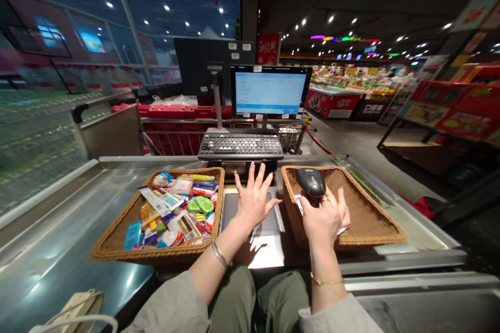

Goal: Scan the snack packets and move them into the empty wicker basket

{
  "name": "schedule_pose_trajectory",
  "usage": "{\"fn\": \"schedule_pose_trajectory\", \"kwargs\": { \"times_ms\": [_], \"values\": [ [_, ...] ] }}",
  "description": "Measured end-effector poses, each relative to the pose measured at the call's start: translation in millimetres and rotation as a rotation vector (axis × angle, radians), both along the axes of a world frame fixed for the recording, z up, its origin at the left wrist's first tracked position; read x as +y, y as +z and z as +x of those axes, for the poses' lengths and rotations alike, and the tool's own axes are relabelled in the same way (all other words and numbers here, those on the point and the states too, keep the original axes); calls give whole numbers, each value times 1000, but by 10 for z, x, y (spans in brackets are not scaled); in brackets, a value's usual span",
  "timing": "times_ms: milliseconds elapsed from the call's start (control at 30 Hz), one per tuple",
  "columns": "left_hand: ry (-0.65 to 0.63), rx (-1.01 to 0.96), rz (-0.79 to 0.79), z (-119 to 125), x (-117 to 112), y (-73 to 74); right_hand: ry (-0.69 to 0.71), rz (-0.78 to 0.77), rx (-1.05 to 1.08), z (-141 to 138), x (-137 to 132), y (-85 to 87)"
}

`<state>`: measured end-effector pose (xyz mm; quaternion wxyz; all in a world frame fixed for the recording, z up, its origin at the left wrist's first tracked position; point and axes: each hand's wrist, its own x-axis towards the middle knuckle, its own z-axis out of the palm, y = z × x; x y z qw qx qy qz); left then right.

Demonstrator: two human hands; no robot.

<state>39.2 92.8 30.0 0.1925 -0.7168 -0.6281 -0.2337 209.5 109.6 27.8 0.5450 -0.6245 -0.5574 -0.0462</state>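
My left hand (254,199) hovers open with fingers spread above the counter's scanner plate (269,223), just in front of the keyboard (241,145). My right hand (325,217) grips a dark handheld barcode scanner (310,182) over the right wicker basket (375,223). A small packet shows partly under that hand, inside the basket. The left wicker basket (113,242) holds several colourful small packets (175,208).
A lit monitor (269,92) stands behind the keyboard on the steel checkout counter (58,239). Red shopping baskets and a trolley (175,130) sit beyond. A cabled device (74,312) lies at the lower left. Shop shelves (449,109) line the right aisle.
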Motion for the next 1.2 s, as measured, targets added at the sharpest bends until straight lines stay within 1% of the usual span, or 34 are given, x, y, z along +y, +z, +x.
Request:
{"fn": "schedule_pose_trajectory", "kwargs": {
  "times_ms": [133, 333, 500, 800, 900, 1000, 1200],
  "values": [
    [61, -10, -25, -224, -121, 3, 60, 9, -20, -144, -13, -22],
    [129, 0, -59, -608, -276, 4, 213, 12, -67, -348, -5, -137],
    [176, 21, -107, -969, -389, -16, 309, -17, -116, -511, -14, -204],
    [245, 30, -178, -1695, -638, -47, 384, -48, -143, -785, -30, -262],
    [242, 39, -232, -1895, -734, -46, 402, -70, -141, -868, -40, -267],
    [209, 65, -282, -2052, -830, -75, 428, -85, -137, -939, -37, -286],
    [98, 96, -431, -2234, -977, -173, 457, -95, -149, -1050, -19, -343]
  ]
}}
